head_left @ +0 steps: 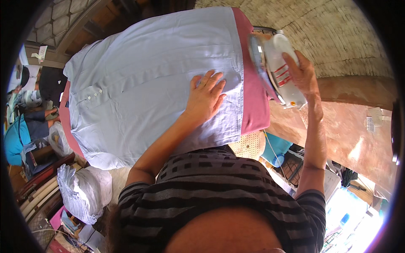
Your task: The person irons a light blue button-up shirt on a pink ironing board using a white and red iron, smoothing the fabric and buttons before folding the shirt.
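A light blue buttoned garment (139, 80) lies spread over a board with a dark pink cover (255, 111). My left hand (205, 95) rests on the cloth near its right hem, fingers spread, with a ring on one finger. Around the white iron (280, 63) with red stripes, my right hand (303, 76) is closed. The iron is tilted on its side at the board's right end, its shiny soleplate turned toward the garment. Whether it touches the board I cannot tell. Small pale buttons show at the garment's left part.
A rough pale wall (325, 33) rises beyond the board's right end, above a brownish ledge (350, 90). Below the board are a perforated tan seat (247, 145) and a blue container (276, 147). A stuffed plastic bag (84, 192) stands at lower left, near hanging clothes and boxes.
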A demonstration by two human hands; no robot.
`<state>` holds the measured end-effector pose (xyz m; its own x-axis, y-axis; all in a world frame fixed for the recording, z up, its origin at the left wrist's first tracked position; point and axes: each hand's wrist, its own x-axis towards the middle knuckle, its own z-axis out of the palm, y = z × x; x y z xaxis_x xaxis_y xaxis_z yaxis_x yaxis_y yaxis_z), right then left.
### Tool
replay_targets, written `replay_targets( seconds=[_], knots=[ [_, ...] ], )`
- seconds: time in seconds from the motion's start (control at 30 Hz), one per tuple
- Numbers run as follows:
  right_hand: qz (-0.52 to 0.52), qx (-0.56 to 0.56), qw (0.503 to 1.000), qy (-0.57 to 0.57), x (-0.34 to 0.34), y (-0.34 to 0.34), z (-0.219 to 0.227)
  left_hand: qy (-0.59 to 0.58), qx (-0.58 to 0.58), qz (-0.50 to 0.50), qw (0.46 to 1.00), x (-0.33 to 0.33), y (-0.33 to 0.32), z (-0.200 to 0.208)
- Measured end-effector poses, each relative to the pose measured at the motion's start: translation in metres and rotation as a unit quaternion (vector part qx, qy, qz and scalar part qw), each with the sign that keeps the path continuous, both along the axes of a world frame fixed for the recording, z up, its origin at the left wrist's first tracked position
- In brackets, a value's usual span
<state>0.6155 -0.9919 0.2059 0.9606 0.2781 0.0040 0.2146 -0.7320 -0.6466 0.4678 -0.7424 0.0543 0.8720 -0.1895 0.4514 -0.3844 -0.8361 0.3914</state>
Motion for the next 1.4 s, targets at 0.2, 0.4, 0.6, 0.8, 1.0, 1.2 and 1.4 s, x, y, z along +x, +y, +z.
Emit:
replay_targets(
  seconds=[0.2,0.4,0.6,0.8,1.0,1.2,1.4],
  knots=[
    [0.098,-0.014,0.995,-0.004,-0.018,0.055,-0.022,0.074,0.038,-0.024,0.996,-0.019,0.013,-0.001],
    [0.185,-0.012,0.964,-0.19,0.021,0.098,-0.044,0.103,0.055,-0.043,0.992,-0.036,0.004,-0.008],
    [0.255,-0.024,0.914,-0.315,0.067,0.131,-0.064,0.077,-0.016,-0.053,0.995,-0.033,0.012,-0.004],
    [0.191,-0.034,0.974,-0.115,0.009,0.094,-0.045,-0.047,-0.085,0.178,0.979,-0.034,0.063,-0.006],
    [0.266,-0.054,0.956,-0.111,0.002,0.072,-0.031,-0.061,-0.001,0.359,0.931,-0.038,0.13,-0.01],
    [0.376,-0.074,0.908,-0.169,0.028,0.07,-0.035,-0.115,-0.05,0.388,0.913,-0.042,0.142,-0.018],
    [0.415,-0.11,0.894,-0.128,0.026,0.111,-0.027,-0.126,-0.074,0.39,0.909,-0.044,0.146,-0.015]
  ],
)
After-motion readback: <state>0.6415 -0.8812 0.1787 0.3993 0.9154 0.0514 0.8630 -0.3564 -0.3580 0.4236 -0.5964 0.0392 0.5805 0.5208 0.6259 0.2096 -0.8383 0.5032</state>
